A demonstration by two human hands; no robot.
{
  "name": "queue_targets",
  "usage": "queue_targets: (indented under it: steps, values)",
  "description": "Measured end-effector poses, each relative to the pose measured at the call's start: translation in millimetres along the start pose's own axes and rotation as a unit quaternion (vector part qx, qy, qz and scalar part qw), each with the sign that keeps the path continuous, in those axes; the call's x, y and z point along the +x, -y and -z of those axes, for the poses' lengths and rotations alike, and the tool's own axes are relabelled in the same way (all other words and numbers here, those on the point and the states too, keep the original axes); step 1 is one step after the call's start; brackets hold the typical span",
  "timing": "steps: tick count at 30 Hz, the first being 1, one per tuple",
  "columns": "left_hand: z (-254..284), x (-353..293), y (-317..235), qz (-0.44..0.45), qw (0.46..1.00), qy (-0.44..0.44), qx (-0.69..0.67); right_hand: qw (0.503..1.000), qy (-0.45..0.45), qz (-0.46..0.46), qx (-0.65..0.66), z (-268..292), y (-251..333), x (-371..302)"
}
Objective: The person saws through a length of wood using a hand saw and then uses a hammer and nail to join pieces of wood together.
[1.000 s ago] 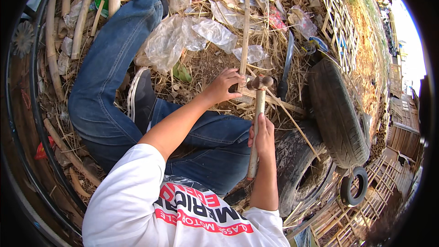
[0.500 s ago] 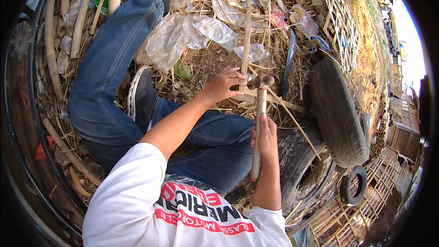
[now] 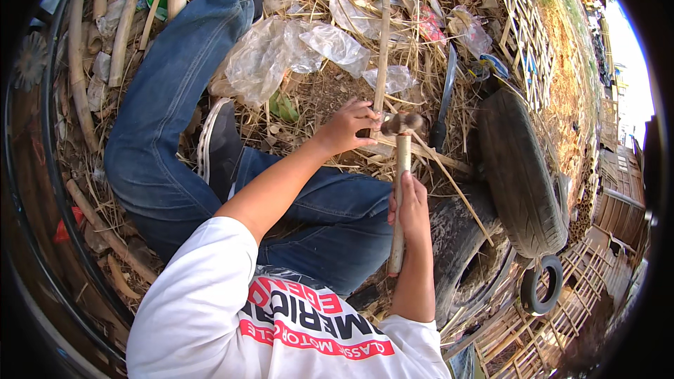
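Observation:
A ball-peen hammer [image 3: 399, 245] is in my right hand [image 3: 411, 205], its pale handle pointing away from me. The dark hammer head [image 3: 402, 123] hovers at or just beside the lower end of a long bamboo strip [image 3: 384, 42]. That end is pinched by the curved fingers and thumb of my left hand [image 3: 344, 128]. Beneath them a flat bamboo crosspiece [image 3: 442, 158] runs off to the right. Whether a nail stands under the hammer head cannot be made out. A thin stick [image 3: 456, 193] slants from the joint toward the lower right.
Right of the bamboo lies a long knife [image 3: 448, 88] with a dark handle. A worn tyre [image 3: 519, 168] leans beside another old tyre [image 3: 456, 253]. Crumpled clear plastic bags [image 3: 260, 60] and straw cover the ground. My jeans-clad legs [image 3: 168, 98] bend around the left side.
The hammer head has shifted very slightly, with some blur on it now. My left hand stays at the bamboo joint. The whole view has drifted a little.

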State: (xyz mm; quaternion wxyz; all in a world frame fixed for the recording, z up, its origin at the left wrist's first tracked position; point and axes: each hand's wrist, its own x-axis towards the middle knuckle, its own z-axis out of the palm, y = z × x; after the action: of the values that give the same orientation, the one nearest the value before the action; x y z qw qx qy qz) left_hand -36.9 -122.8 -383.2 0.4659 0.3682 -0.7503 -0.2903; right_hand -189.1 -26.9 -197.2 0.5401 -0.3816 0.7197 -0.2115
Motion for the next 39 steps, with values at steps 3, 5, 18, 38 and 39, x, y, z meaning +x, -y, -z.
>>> queue_targets:
  steps: [3, 5, 18, 38, 39]
  values:
    - [3.2, 6.7, -8.2, 0.023, 1.000, -0.002, 0.004, 1.000, 0.008, -0.020, -0.013, -2.1, 1.8, 0.4]
    - [2.0, 2.6, -11.3, 0.047, 0.999, -0.006, 0.008, 1.000, 0.006, -0.015, -0.019, -3.5, 0.3, 0.7]
    - [-11.1, 3.3, -22.6, 0.099, 0.992, -0.052, 0.055, 1.000, -0.003, -0.026, -0.001, -4.7, -7.2, 1.3]
    - [-11.5, 5.3, -20.6, 0.111, 0.993, -0.035, 0.009, 1.000, -0.025, -0.004, 0.007, -1.9, -0.3, -2.1]
    - [-10.9, 4.3, -20.0, 0.109, 0.993, -0.037, 0.015, 0.999, -0.036, 0.004, 0.016, -3.1, 3.0, -3.6]
